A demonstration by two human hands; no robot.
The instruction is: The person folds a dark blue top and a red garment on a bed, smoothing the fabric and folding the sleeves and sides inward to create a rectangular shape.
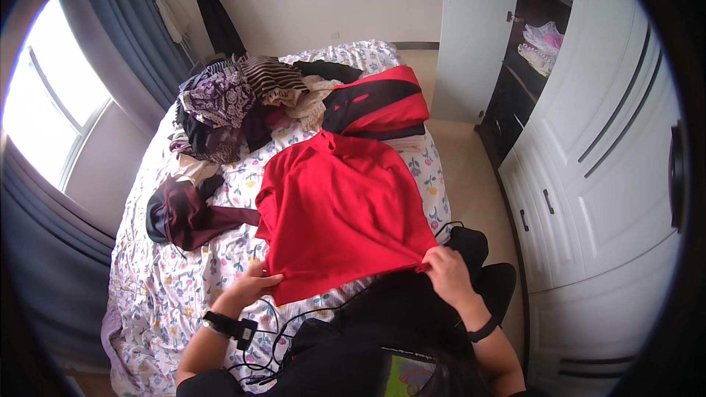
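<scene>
A red garment [342, 204] lies spread on a bed with a flowered sheet [182, 281]. My left hand [256, 284] grips its near left corner between thumb and fingers. At the near right corner, my right hand [445, 271] pinches the hem. Just beyond the garment is a folded red and black garment [380, 102], resting on other folded clothes. A dark maroon garment [193, 218] lies crumpled to the left, partly against or under the red one; which of these cannot be told.
A heap of mixed clothes [220, 94] covers the far left of the bed. To the right stands a white wardrobe [584, 193] with an open door [480, 38] and clothes on a shelf. Black cables [276, 342] run beside my left forearm. Curtains [127, 27] hang by the window.
</scene>
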